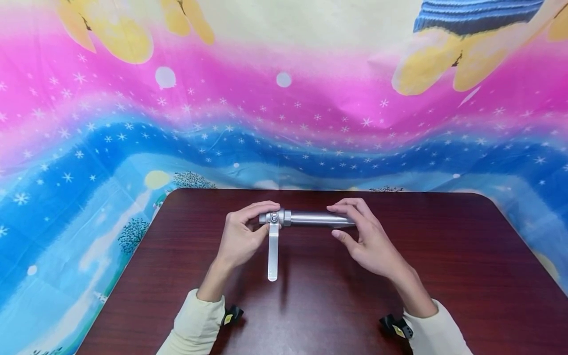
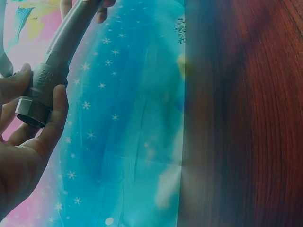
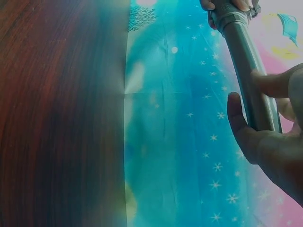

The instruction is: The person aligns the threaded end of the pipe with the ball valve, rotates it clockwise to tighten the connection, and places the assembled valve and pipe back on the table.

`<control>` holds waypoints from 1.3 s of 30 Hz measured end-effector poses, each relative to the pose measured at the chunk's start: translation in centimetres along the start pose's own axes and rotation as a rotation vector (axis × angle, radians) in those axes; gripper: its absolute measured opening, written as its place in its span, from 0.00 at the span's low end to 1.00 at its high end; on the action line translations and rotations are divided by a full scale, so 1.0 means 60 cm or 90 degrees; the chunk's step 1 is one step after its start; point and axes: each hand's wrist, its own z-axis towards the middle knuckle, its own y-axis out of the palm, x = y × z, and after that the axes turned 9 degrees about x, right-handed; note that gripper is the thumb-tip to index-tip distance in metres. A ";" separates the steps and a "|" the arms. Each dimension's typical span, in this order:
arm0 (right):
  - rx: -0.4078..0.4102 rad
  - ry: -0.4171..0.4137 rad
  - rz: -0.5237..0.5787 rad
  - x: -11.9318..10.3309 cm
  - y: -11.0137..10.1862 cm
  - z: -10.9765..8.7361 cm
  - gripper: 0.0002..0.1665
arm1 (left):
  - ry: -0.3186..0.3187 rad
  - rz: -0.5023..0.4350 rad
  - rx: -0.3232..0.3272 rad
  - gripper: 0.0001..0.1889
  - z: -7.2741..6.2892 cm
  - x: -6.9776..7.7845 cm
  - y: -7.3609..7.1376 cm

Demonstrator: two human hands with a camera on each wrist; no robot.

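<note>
A steel ball valve (image 1: 276, 217) is joined to a smooth metal pipe (image 1: 310, 219), both held level above the table. The valve's flat lever handle (image 1: 273, 256) points toward the person. My left hand (image 1: 243, 236) grips the valve body at its left end, fingers over the top and thumb below. In the left wrist view, the valve's open threaded end (image 2: 32, 113) shows between thumb and fingers. My right hand (image 1: 368, 241) curls loosely round the pipe's right end, which its fingers partly hide. The right wrist view shows a fingertip (image 3: 258, 78) right at the pipe wall.
The dark red wooden table (image 1: 443, 256) spans the space below both hands. Behind it hangs a colourful printed cloth (image 1: 284, 123) with snowflakes. Black wrist devices (image 1: 396, 326) sit at the pale sleeves (image 1: 437, 330).
</note>
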 end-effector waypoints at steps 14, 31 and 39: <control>0.042 -0.020 0.022 0.000 0.000 0.003 0.29 | -0.004 -0.008 0.004 0.23 0.001 0.002 0.000; 0.015 -0.010 0.046 -0.001 -0.002 0.003 0.26 | -0.012 -0.022 0.003 0.23 0.001 0.004 0.000; -0.001 0.003 0.025 -0.002 -0.002 0.001 0.29 | -0.006 -0.025 0.001 0.23 0.001 0.001 0.001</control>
